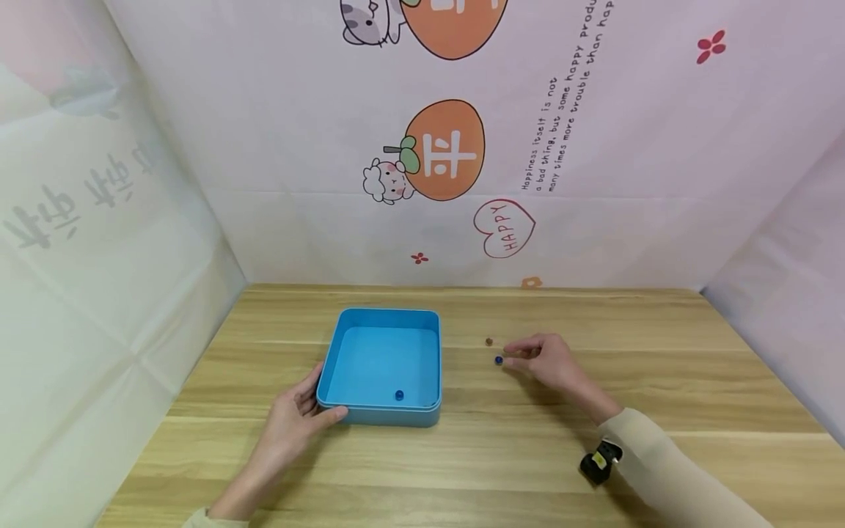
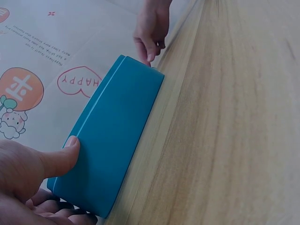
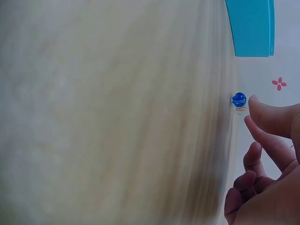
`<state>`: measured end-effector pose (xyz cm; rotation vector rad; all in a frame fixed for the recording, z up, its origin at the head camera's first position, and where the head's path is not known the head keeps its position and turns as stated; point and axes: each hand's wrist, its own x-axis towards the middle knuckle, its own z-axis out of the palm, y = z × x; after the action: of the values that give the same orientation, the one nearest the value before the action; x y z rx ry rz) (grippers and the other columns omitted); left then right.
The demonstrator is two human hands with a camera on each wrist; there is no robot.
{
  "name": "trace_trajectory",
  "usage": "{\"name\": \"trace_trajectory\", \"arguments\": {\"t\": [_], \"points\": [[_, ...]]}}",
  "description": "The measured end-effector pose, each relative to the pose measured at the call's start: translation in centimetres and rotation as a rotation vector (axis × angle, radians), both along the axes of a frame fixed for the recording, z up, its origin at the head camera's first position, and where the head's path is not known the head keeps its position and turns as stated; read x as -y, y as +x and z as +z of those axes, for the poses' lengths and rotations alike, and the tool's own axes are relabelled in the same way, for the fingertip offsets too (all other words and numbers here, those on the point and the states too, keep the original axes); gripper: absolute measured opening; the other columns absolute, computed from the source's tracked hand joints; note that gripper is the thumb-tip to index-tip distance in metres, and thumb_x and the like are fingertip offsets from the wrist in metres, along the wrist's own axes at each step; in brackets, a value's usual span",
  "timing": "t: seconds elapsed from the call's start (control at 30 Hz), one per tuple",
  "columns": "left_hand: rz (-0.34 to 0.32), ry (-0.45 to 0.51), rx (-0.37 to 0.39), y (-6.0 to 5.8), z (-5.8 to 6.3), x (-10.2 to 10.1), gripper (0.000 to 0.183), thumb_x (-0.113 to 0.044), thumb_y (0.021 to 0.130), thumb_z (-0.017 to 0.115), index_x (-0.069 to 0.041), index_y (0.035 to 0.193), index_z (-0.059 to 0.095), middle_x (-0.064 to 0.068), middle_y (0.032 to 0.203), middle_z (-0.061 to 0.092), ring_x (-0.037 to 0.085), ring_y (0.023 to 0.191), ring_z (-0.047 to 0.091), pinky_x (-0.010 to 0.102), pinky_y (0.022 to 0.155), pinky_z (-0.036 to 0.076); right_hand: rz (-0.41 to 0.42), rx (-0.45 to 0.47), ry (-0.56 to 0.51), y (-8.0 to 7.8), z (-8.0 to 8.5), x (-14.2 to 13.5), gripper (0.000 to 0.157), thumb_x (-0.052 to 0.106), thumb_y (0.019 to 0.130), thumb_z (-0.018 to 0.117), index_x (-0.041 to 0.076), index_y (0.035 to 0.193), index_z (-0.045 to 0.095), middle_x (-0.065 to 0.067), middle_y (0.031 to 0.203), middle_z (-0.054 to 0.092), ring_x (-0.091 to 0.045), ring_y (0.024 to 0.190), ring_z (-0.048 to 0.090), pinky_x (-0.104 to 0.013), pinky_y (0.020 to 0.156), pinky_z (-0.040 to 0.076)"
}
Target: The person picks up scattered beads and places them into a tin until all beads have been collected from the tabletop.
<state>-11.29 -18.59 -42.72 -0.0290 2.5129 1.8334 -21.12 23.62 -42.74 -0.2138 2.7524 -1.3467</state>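
A square blue box [image 1: 392,416] without a lid stands on the wooden table. My left hand [image 1: 290,422] grips its near left corner, the thumb on the front wall and the fingers around the left side. Inside the box, near its front wall, lies one blue marble [image 1: 399,395]. To the right of the box my right hand [image 1: 544,361] reaches toward a second blue marble [image 3: 239,99]. The thumb tip is close beside that marble, and thumb and forefinger are spread apart with nothing pinched. A small brown marble [image 1: 489,342] lies just behind it.
The wooden table [image 1: 502,469] runs back to a white printed cloth [image 1: 627,235] hanging behind it. More cloth hangs on the left and right sides. A black wrist device [image 1: 597,466] is attached at the right sleeve.
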Motion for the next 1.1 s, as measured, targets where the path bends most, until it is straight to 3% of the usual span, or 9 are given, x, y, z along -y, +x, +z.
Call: {"name": "trace_trajectory", "arguments": {"t": [0.37, 0.63, 1.1], "points": [[-0.005, 0.016, 0.001, 0.1, -0.1, 0.1, 0.092, -0.007, 0.091, 0.085, 0.005, 0.162, 0.029, 0.026, 0.165, 0.028, 0.04, 0.147, 0.037, 0.043, 0.11, 0.044, 0.026, 0.03, 0.05, 0.0, 0.2, 0.7, 0.019, 0.014, 0.092, 0.085, 0.004, 0.108, 0.083, -0.007, 0.096, 0.067, -0.023, 0.087, 0.054, -0.034, 0.071, 0.047], [-0.005, 0.017, -0.009, 0.1, -0.2, 0.0, 0.091, -0.006, 0.091, 0.085, 0.005, 0.162, 0.03, 0.026, 0.165, 0.031, 0.04, 0.145, 0.04, 0.042, 0.109, 0.047, 0.037, 0.0, 0.089, -0.4, 0.1, 1.0, 0.015, 0.014, 0.092, 0.085, 0.006, 0.105, 0.084, -0.005, 0.097, 0.069, -0.021, 0.084, 0.053, -0.033, 0.069, 0.046], [-0.004, 0.034, -0.013, 0.2, -0.1, 0.0, 0.09, -0.005, 0.09, 0.085, 0.006, 0.162, 0.031, 0.027, 0.164, 0.03, 0.041, 0.145, 0.04, 0.042, 0.109, 0.046, 0.04, 0.005, 0.064, -0.4, 0.2, 1.1, 0.013, 0.011, 0.092, 0.084, 0.003, 0.103, 0.084, -0.006, 0.095, 0.072, -0.02, 0.079, 0.052, -0.031, 0.064, 0.044]]}}
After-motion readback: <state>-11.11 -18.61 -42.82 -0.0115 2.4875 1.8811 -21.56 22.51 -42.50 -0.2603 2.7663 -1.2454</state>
